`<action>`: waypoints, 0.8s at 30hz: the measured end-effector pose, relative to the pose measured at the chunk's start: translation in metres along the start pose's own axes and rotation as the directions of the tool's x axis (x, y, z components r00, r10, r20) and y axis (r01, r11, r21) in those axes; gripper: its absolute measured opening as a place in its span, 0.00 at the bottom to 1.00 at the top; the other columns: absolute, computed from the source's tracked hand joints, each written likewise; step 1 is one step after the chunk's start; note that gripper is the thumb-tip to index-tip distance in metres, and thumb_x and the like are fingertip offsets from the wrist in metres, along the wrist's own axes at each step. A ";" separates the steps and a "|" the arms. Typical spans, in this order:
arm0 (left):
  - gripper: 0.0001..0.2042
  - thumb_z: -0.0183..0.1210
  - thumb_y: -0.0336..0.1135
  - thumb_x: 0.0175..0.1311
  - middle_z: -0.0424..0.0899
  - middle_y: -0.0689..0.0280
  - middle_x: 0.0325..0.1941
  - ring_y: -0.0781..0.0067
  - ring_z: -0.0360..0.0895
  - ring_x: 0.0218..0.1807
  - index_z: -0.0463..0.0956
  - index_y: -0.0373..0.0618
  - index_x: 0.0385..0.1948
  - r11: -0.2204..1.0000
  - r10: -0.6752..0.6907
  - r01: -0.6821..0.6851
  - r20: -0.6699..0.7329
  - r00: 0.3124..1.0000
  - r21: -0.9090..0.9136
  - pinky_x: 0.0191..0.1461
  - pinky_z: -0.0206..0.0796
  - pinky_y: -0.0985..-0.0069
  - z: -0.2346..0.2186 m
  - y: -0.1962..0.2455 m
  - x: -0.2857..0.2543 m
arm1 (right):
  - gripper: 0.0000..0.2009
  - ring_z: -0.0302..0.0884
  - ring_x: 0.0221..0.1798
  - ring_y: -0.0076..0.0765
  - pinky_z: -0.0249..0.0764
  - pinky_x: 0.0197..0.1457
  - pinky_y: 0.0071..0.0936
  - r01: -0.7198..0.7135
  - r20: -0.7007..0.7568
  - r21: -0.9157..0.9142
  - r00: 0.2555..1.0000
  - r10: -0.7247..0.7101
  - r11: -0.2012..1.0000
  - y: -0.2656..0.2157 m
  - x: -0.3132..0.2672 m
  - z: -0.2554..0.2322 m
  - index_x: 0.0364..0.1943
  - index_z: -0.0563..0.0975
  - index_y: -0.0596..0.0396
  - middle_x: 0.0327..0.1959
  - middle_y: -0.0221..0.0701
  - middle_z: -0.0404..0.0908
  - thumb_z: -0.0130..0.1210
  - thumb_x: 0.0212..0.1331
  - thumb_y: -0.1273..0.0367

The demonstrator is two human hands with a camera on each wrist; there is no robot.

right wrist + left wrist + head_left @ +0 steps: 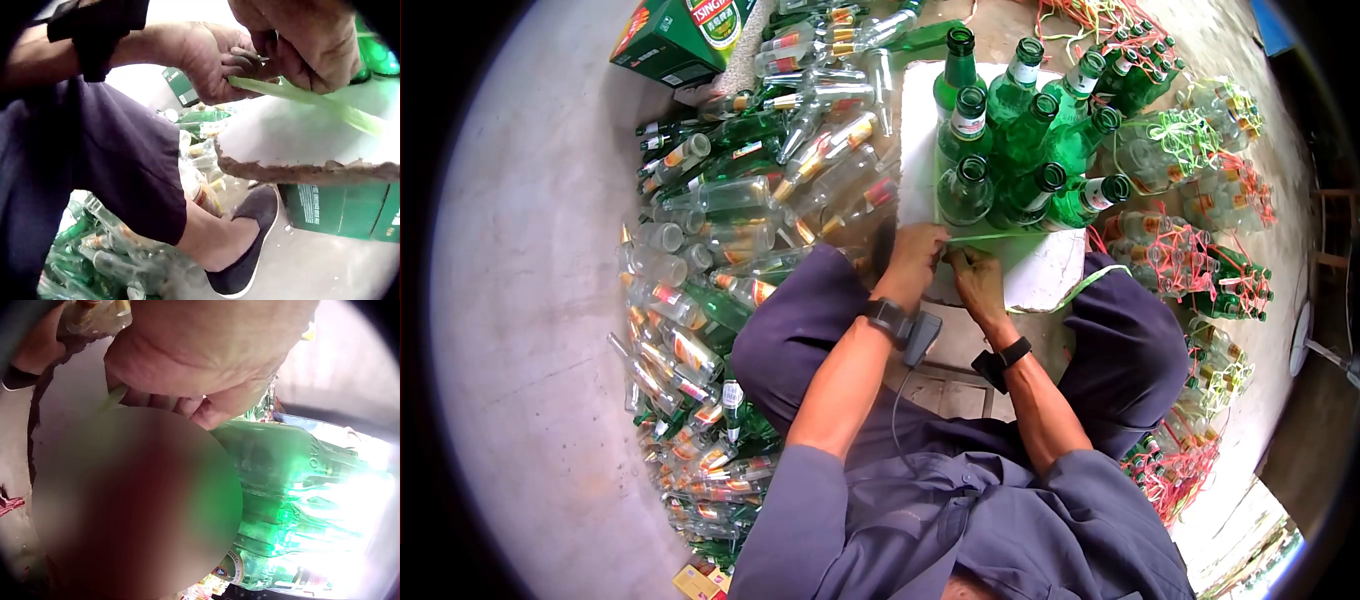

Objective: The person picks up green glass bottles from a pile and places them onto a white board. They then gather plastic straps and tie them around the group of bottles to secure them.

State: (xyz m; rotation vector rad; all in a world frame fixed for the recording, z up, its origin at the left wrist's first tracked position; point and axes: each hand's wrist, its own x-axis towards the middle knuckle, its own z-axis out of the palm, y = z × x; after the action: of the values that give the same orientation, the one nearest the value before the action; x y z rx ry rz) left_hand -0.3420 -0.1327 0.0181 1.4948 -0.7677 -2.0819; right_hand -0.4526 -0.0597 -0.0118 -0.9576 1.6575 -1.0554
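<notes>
At frame centre both our hands, left hand (917,252) and right hand (977,277), pinch the green strap (990,237) round the upright green bottles (1020,150) on the white tabletop (1040,270). We judge this bundle nearly tied; at right lie finished bundles (1190,260), at left a loose bottle heap (730,230) remains

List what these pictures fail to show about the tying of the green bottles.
- Knot in the green strap: head view, too small, covered by the left hand and right hand.
- Left wrist view: a blurred patch hides the lower left; glare washes out the green bottles.
- Strap's far end: right wrist view, cut off by the right edge.
- Labels in the loose bottle pile: too small.
</notes>
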 end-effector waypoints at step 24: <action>0.05 0.53 0.29 0.51 0.61 0.69 0.18 0.75 0.56 0.16 0.67 0.44 0.19 0.950 -0.036 -0.011 -0.144 0.989 -0.311 0.21 0.46 0.74 -0.006 0.010 0.058 | 0.12 0.76 0.24 0.41 0.68 0.31 0.32 0.313 -0.042 -0.534 0.918 -0.394 0.786 0.023 0.016 -0.041 0.23 0.81 0.58 0.21 0.43 0.81 0.51 0.57 0.67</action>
State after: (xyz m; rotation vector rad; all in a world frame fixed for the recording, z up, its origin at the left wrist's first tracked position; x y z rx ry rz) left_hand -0.3537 -0.1787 -0.0168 1.4572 -0.3535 -1.9647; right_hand -0.4993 -0.0579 -0.0296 -1.6342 1.9903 -0.9490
